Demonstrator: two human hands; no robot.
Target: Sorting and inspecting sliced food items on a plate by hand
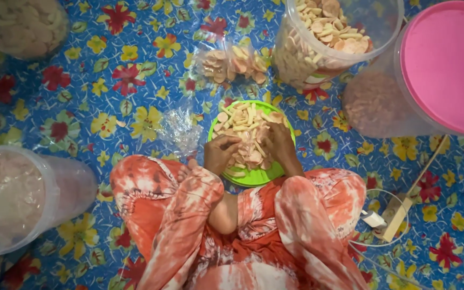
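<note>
Around the green plate (pixel 253 177), tubs (pixel 323 37) crowd; both hands (pixel 220 153) (pixel 278 142) curl over crackers (pixel 245 126).

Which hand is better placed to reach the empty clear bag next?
Left. The left hand rests on the green plate's left side, nearer the empty bag lying just left of the plate. The right hand is on the far side.

A pink-lidded tub (pixel 444 64) lay at far right beside an open tub of crackers (pixel 328 37); a filled plastic bag (pixel 232 63) rested on the floral mat (pixel 108 91), with a clear tub (pixel 17 196) at near left.
</note>
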